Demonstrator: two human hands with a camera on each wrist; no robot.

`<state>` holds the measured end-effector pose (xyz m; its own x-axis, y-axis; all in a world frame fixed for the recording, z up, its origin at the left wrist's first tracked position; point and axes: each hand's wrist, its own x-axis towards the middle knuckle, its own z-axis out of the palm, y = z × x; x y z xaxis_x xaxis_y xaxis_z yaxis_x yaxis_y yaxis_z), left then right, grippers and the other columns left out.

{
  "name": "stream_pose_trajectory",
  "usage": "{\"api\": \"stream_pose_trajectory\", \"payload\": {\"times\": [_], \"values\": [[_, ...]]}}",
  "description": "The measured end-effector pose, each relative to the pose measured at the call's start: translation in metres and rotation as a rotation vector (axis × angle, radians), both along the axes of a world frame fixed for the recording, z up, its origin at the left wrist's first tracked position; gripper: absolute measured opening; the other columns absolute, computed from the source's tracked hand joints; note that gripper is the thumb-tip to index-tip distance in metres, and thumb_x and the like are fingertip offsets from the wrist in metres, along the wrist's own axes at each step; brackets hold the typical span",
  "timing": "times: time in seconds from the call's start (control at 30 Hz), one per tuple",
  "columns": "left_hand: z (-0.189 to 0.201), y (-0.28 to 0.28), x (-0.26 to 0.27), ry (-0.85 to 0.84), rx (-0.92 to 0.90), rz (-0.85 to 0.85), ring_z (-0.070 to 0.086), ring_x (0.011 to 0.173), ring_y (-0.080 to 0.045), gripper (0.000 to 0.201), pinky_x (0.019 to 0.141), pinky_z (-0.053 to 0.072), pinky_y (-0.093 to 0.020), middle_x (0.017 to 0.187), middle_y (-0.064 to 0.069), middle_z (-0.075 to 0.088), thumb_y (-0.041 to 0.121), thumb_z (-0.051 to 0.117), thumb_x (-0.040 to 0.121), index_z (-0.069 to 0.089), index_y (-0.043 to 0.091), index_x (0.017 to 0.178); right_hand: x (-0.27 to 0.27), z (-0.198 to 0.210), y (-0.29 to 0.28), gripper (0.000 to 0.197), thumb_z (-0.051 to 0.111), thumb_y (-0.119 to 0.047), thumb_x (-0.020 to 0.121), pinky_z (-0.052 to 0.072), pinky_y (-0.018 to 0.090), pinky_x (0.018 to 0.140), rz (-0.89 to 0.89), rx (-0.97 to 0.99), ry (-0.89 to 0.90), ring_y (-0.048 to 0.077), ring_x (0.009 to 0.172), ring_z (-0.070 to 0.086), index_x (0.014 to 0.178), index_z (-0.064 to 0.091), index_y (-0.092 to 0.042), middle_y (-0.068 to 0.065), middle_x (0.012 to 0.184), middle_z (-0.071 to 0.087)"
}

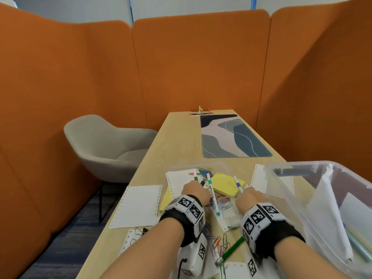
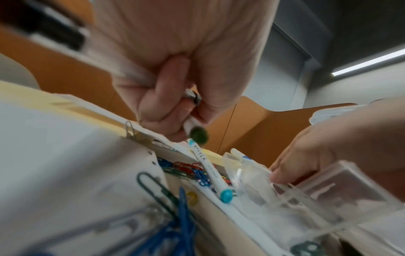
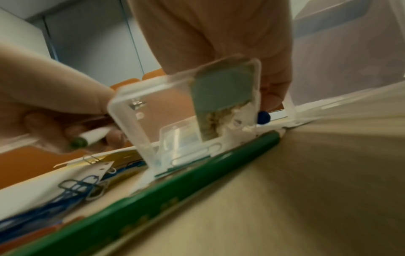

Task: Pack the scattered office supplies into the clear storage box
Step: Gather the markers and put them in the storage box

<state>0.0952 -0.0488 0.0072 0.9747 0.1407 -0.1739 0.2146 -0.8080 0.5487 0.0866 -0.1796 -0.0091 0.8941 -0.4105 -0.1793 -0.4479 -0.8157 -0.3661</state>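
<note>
My left hand [image 1: 195, 189] grips a white marker with a green cap [image 1: 194, 176] together with a dark silver-tipped pen [image 1: 204, 180]; the left wrist view shows the fingers [image 2: 153, 107] curled round both, green cap [image 2: 198, 137] pointing down. My right hand [image 1: 249, 196] holds a blue-capped white marker [image 1: 238, 185], its blue end [image 3: 263, 117] showing under the fingers. A teal-capped marker [image 1: 213, 196] lies on the table between the hands. The clear storage box [image 1: 285, 190] stands at the right with papers and pens inside.
Yellow sticky notes [image 1: 227, 185], coloured paper clips [image 1: 220, 244], a green pencil [image 1: 231, 249], a small open clear case [image 3: 186, 107] and perforated paper sheets [image 1: 138, 206] litter the near table. A patterned desk mat [image 1: 231, 137] lies farther back. A grey chair [image 1: 104, 146] stands left.
</note>
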Motion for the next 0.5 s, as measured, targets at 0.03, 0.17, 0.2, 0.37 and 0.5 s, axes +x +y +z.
{"api": "stream_pose_trajectory", "payload": {"times": [0.03, 0.17, 0.2, 0.37, 0.5], "values": [[0.001, -0.001, 0.001, 0.0, -0.007, -0.007, 0.049, 0.081, -0.024, 0.036, 0.069, 0.041, -0.026, 0.069, -0.005, 0.044, 0.016, 0.048, 0.091, 0.032, 0.012, 0.059, 0.001, -0.001, 0.002, 0.031, 0.041, -0.013, 0.094, 0.041, 0.032, 0.096, 0.009, 0.003, 0.006, 0.029, 0.122, 0.05, 0.122, 0.05, -0.005, 0.014, 0.131, 0.053], [-0.004, -0.009, 0.001, 0.031, 0.042, -0.072, 0.056, 0.084, -0.028, 0.037, 0.07, 0.043, -0.027, 0.074, -0.006, 0.054, 0.022, 0.054, 0.09, 0.036, 0.011, 0.06, 0.0, 0.002, 0.005, 0.028, 0.041, -0.009, 0.093, 0.043, 0.035, 0.092, 0.044, 0.021, -0.035, 0.032, 0.118, 0.05, 0.116, 0.054, -0.004, 0.017, 0.127, 0.053], [-0.005, -0.01, 0.001, 0.034, 0.052, -0.081, 0.059, 0.089, -0.029, 0.035, 0.072, 0.046, -0.027, 0.08, -0.007, 0.059, 0.024, 0.055, 0.09, 0.039, 0.009, 0.062, 0.0, 0.003, 0.006, 0.026, 0.04, -0.008, 0.094, 0.043, 0.035, 0.092, 0.049, 0.035, -0.063, 0.032, 0.118, 0.05, 0.115, 0.054, -0.003, 0.018, 0.126, 0.052], [-0.007, -0.009, 0.002, 0.022, 0.021, -0.08, 0.052, 0.083, -0.023, 0.027, 0.08, 0.049, -0.028, 0.093, -0.012, 0.063, 0.03, 0.058, 0.089, 0.055, 0.007, 0.077, -0.006, 0.012, 0.009, 0.022, 0.042, -0.006, 0.095, 0.042, 0.032, 0.078, 0.047, 0.143, -0.231, 0.034, 0.111, 0.055, 0.113, 0.053, 0.002, 0.02, 0.119, 0.058], [-0.009, -0.016, 0.002, 0.011, 0.027, -0.088, 0.061, 0.096, -0.025, 0.03, 0.078, 0.048, -0.027, 0.096, -0.009, 0.062, 0.037, 0.061, 0.087, 0.054, 0.009, 0.083, -0.012, 0.018, 0.013, 0.024, 0.042, -0.008, 0.097, 0.033, 0.026, 0.07, 0.023, 0.281, -0.313, 0.035, 0.108, 0.056, 0.116, 0.053, 0.002, 0.021, 0.118, 0.059]]}}
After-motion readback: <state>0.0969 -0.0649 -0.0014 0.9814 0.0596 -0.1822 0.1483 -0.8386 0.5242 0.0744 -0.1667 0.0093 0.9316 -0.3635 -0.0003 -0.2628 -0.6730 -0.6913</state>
